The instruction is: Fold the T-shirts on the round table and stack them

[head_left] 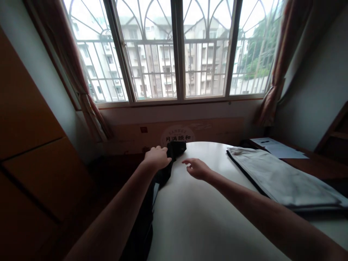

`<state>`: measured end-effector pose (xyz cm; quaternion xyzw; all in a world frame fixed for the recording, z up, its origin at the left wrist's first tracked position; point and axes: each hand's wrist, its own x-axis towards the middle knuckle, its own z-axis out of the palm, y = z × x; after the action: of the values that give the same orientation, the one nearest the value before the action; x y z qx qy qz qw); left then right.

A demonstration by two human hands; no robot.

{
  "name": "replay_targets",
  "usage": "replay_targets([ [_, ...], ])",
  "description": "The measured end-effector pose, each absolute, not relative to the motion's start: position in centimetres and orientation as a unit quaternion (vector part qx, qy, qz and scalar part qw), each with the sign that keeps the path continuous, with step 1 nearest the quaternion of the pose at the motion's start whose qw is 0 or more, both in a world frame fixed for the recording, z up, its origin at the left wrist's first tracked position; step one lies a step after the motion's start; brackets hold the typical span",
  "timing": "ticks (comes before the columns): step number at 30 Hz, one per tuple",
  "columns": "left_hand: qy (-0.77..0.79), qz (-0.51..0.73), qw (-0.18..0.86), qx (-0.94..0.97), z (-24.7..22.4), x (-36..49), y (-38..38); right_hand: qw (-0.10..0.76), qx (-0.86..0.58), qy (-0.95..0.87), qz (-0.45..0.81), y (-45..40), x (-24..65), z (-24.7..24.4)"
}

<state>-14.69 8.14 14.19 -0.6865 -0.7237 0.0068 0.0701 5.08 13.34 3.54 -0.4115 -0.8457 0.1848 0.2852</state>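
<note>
A black cloth (165, 174), perhaps a garment, hangs along the left side of the white table (185, 217). Its far end is bunched up on the tabletop near the far edge. My left hand (157, 158) is closed on this cloth at the table's left edge, its fingertips partly hidden from me. Over the tabletop, just right of the bunched part, my right hand (198, 169) is open, with the index finger stretched out and nothing held. A small gap separates it from the cloth.
A folded white-and-grey cloth (274, 177) with a dark edge lies on the right of the table. Behind it, papers (282, 149) rest on a brown wooden surface (312, 166). Wooden cabinet doors (29, 174) stand left; a barred window (176, 54) with curtains (282, 54) is ahead.
</note>
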Motion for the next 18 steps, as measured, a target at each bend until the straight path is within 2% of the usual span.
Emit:
replay_targets([
  [6, -0.74, -0.006, 0.056, -0.67, 7.8, -12.3, 15.7, 0.327, -0.357, -0.857, 0.176, 1.7, 10.4, 3.2],
  [10, -0.76, -0.057, 0.057, -0.645, 5.3, -12.6, 17.0, 0.341, -0.276, -0.88, 0.182, -1.9, 11.9, -0.8],
  [14, -0.758, -0.141, 0.046, -0.636, 7.6, -14.4, 19.4, 0.262, -0.134, -0.945, 0.141, -1.0, 11.5, -4.9],
  [18, -0.756, -0.213, 0.03, -0.618, 11.0, -18.0, 21.6, 0.274, -0.102, -0.945, 0.148, 0.3, 10.9, -6.2],
])
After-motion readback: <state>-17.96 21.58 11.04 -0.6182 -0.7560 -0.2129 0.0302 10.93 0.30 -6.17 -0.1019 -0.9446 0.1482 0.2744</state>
